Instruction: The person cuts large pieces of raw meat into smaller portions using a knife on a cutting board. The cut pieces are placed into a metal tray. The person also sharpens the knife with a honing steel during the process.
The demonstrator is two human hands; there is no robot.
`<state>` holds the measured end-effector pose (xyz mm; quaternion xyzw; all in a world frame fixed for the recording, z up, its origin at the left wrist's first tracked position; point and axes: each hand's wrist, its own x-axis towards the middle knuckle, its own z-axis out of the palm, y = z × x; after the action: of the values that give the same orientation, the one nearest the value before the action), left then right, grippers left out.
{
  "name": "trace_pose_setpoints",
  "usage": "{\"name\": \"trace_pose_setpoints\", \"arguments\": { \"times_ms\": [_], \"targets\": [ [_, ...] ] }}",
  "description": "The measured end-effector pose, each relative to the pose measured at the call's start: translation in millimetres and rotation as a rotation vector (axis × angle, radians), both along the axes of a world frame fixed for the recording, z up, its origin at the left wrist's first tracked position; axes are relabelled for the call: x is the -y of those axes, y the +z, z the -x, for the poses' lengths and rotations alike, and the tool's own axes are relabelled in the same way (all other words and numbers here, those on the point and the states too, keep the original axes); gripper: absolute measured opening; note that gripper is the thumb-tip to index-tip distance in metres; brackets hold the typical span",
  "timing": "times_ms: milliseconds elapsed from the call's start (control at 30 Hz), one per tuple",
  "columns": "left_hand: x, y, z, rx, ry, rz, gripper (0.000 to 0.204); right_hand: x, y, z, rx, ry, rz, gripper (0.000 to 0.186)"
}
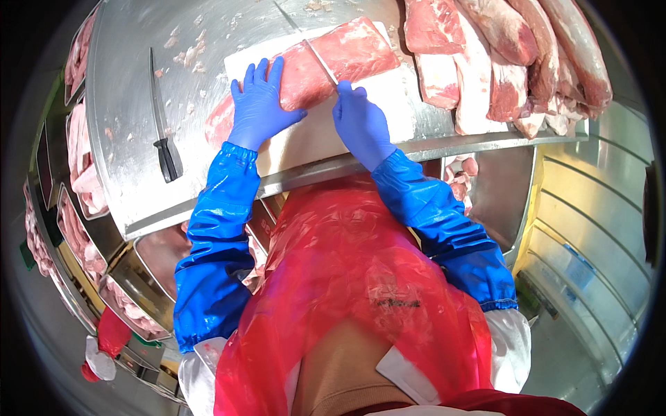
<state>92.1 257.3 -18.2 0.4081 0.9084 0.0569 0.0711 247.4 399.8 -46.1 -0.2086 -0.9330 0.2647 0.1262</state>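
The pink meat slab (302, 78) lay on the white cutting board (393, 97), the knife (320, 59) slanting across it; cut depth could not be told. The right hand (361, 125), at the board's near edge, was closed round the handle. The left hand (260, 104), over the board's left side, lay open on the slab, fingers spread, pinching nothing. Good slicing seemed to call for long, level strokes, the left thumb tucked clear. The slab looked moist, soft and blocky; right of the board, fat-streaked long cuts (513, 83) were piled.
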Motion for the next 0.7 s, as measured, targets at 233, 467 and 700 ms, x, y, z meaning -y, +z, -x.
{"name": "trace_pose_setpoints", "arguments": {
  "times_ms": [233,467,700],
  "targets": [
    [-11,0,10,0.034,-0.011,0.079,0.114,5,22,-50,0.115,-0.030,0.222,0.024],
    [-12,5,11,0.031,-0.050,0.126,0.117,-3,38,-39,0.365,-0.200,0.706,0.033],
    [-15,7,17,0.023,0.021,0.138,0.117,-29,-52,40,0.064,0.016,0.705,0.043]
  ]
}}
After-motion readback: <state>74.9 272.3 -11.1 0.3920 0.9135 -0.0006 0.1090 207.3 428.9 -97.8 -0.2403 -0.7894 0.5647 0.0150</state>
